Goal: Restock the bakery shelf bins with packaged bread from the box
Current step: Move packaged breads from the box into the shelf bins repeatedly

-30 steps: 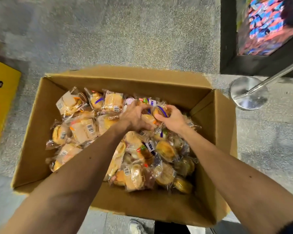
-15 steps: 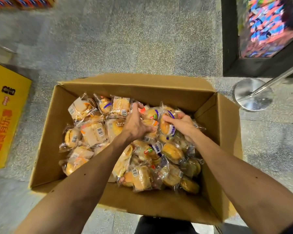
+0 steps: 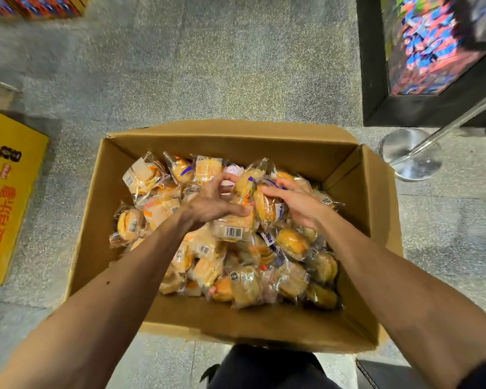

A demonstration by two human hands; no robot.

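Note:
An open cardboard box (image 3: 96,214) on the floor holds several clear-wrapped bread packets. My left hand (image 3: 211,203) curls round a bundle of bread packets (image 3: 233,226) above the pile, one showing a barcode label. My right hand (image 3: 300,203) grips a round bun packet (image 3: 267,209) with a purple stripe, pressed against the left bundle. Both hands hover over the far middle of the box. Loose packets (image 3: 141,178) fill the rest of the box.
A yellow printed carton (image 3: 9,197) lies on the speckled floor at left. A chrome stanchion base (image 3: 410,155) with its slanted pole stands at right, beside a black-framed display bin (image 3: 376,80) of colourful sweets. More red-blue boxes (image 3: 31,7) sit at the far left.
Both hands have gathered more packets and lifted them slightly off the pile. The view has tilted, so the box sits lower in frame.

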